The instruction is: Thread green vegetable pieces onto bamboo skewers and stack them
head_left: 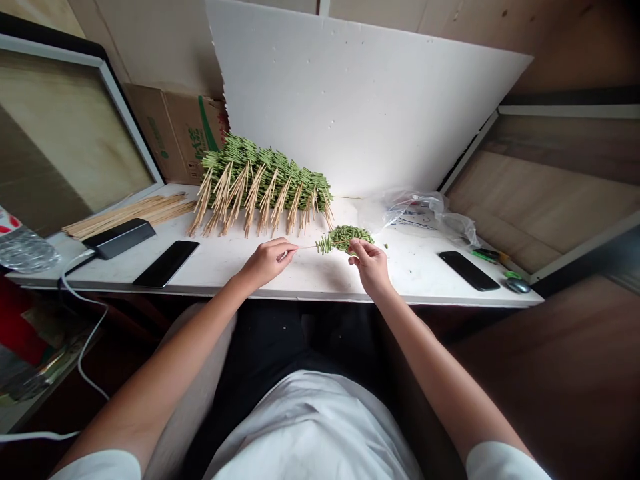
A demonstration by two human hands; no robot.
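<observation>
My left hand (270, 263) is closed in a pinch on the bare end of a thin wooden skewer (306, 247). Several short green bean pieces (324, 245) are threaded crosswise along the skewer's other half. On the right, my right hand (369, 263) has its thumb and fingers pinched together near the skewer's tip; what is between them is too small to make out. Behind and beside that hand lies a loose pile of cut green beans (345, 235) on the white table (300, 277). A large stack of filled green bean skewers (270, 170) lies further back, stick ends toward me.
Bare skewers (135, 212) lie at the left by a dark box-shaped device (120, 238) and a phone (167, 264). Another phone (469, 271), a plastic bag (435, 212) and a mouse (517, 285) are at the right. A white board (350, 100) stands behind.
</observation>
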